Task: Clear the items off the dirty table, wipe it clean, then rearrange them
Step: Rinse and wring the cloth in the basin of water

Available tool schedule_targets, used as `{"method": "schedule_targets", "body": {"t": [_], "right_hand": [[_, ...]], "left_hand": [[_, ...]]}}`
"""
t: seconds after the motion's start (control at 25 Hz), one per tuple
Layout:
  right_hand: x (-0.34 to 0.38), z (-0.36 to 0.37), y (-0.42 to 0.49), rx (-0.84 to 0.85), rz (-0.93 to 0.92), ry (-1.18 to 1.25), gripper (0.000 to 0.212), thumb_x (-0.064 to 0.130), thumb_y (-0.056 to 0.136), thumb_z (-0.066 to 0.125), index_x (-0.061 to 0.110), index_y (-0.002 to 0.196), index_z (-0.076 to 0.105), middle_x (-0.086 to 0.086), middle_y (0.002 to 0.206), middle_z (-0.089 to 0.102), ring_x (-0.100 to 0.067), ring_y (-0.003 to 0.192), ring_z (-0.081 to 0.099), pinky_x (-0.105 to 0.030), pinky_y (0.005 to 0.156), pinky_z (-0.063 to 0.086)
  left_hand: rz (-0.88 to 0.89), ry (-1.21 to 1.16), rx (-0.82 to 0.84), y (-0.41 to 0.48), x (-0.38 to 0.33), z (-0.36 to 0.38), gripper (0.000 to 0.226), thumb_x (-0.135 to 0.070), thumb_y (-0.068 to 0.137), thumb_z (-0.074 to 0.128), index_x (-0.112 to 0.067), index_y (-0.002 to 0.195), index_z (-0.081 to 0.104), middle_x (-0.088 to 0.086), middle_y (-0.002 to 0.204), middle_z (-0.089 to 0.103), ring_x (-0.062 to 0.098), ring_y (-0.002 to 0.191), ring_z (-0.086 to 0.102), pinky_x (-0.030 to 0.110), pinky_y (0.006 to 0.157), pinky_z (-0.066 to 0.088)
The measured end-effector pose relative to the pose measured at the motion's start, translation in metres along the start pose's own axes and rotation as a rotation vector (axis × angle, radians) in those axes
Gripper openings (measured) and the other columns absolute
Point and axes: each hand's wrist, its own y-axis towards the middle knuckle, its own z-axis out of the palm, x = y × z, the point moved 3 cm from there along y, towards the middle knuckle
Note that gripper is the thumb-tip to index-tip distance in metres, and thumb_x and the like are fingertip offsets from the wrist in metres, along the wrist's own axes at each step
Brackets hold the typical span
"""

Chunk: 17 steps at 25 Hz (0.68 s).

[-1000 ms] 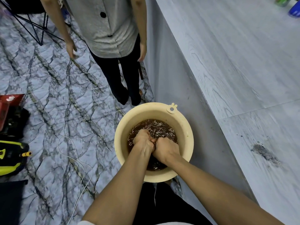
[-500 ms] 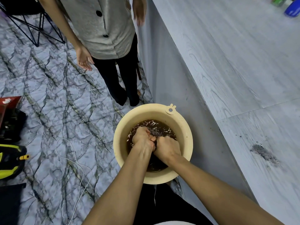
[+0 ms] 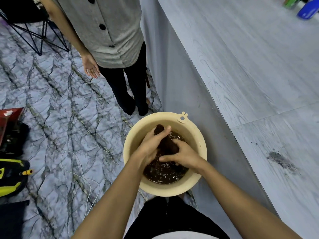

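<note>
A cream plastic basin stands on the floor beside the table and holds dark brown water. Over it, both hands hold a wet, dark brown cloth rolled into a thick twist. My left hand grips the cloth's far end, which pokes out past the fingers. My right hand grips the near end just above the water. The grey wood-grain table runs along the right, with a dark dirt smear near its front.
A person in a grey buttoned top and black trousers stands just beyond the basin, one palm open. A white cable lies on the marbled floor. A yellow-and-black machine and red box sit at left. Blue and green items stand at the table's far corner.
My hands have risen out of the water and spread apart along the cloth, which now shows as a twisted roll. The standing person has stepped closer and turned a palm up.
</note>
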Motion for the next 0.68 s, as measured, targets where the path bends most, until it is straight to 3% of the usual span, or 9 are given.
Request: {"method": "schedule_targets", "body": {"t": [0.08, 0.12, 0.24, 0.36, 0.48, 0.56, 0.68], "right_hand": [[0.010, -0.008, -0.009, -0.019, -0.042, 0.191, 0.034, 0.038, 0.078, 0.074, 0.016, 0.101, 0.061, 0.001, 0.083, 0.067, -0.012, 0.067, 0.063, -0.029, 0.061, 0.053], [0.014, -0.012, -0.012, -0.044, -0.063, 0.231, 0.030, 0.040, 0.083, 0.069, 0.017, 0.101, 0.062, -0.001, 0.086, 0.069, -0.015, 0.071, 0.065, -0.032, 0.067, 0.055], [0.024, -0.020, -0.019, -0.146, -0.112, 0.244, 0.021, 0.035, 0.085, 0.069, 0.019, 0.099, 0.066, -0.001, 0.096, 0.072, -0.016, 0.089, 0.069, -0.031, 0.077, 0.055], [0.037, -0.026, -0.024, -0.238, -0.186, 0.295, 0.016, 0.016, 0.080, 0.074, 0.015, 0.095, 0.067, -0.005, 0.094, 0.072, -0.017, 0.086, 0.068, -0.028, 0.074, 0.055], [0.045, -0.031, -0.028, -0.275, -0.215, 0.319, 0.026, 0.010, 0.072, 0.080, 0.015, 0.092, 0.065, -0.007, 0.082, 0.070, -0.015, 0.075, 0.067, -0.026, 0.069, 0.055], [0.045, -0.031, -0.029, -0.308, -0.211, 0.257, 0.027, 0.017, 0.069, 0.083, 0.021, 0.088, 0.065, 0.001, 0.071, 0.066, -0.011, 0.069, 0.065, -0.024, 0.065, 0.054], [0.036, -0.026, -0.031, -0.362, -0.189, 0.230, 0.020, 0.022, 0.074, 0.080, 0.019, 0.077, 0.060, 0.000, 0.074, 0.067, -0.015, 0.070, 0.065, -0.028, 0.067, 0.053]], "left_hand": [[0.014, 0.124, 0.156, -0.005, -0.012, -0.007, 0.034, -0.016, 0.080, 0.072, -0.005, 0.112, 0.063, 0.009, 0.104, 0.071, 0.020, 0.100, 0.067, 0.032, 0.086, 0.053], [0.026, 0.177, 0.195, -0.008, -0.017, -0.010, 0.036, -0.010, 0.080, 0.071, -0.003, 0.114, 0.062, 0.012, 0.107, 0.070, 0.023, 0.102, 0.066, 0.034, 0.089, 0.054], [0.120, 0.316, 0.130, -0.016, -0.037, -0.015, 0.031, 0.000, 0.075, 0.074, -0.005, 0.105, 0.068, 0.012, 0.100, 0.073, 0.024, 0.095, 0.069, 0.030, 0.082, 0.056], [0.227, 0.300, 0.071, -0.022, -0.053, -0.016, 0.032, -0.007, 0.069, 0.079, -0.005, 0.100, 0.070, 0.010, 0.094, 0.074, 0.021, 0.090, 0.070, 0.026, 0.076, 0.055], [0.257, 0.196, 0.079, -0.026, -0.054, -0.015, 0.037, -0.013, 0.073, 0.074, -0.001, 0.106, 0.066, 0.012, 0.100, 0.070, 0.024, 0.100, 0.065, 0.034, 0.088, 0.054], [0.229, 0.131, 0.132, -0.025, -0.048, -0.012, 0.039, -0.002, 0.080, 0.068, 0.000, 0.118, 0.060, 0.016, 0.111, 0.066, 0.029, 0.109, 0.062, 0.042, 0.097, 0.050], [0.223, 0.206, 0.211, -0.021, -0.039, -0.010, 0.058, 0.016, 0.079, 0.061, -0.011, 0.129, 0.054, 0.012, 0.129, 0.059, 0.027, 0.118, 0.057, 0.041, 0.097, 0.049]]}}
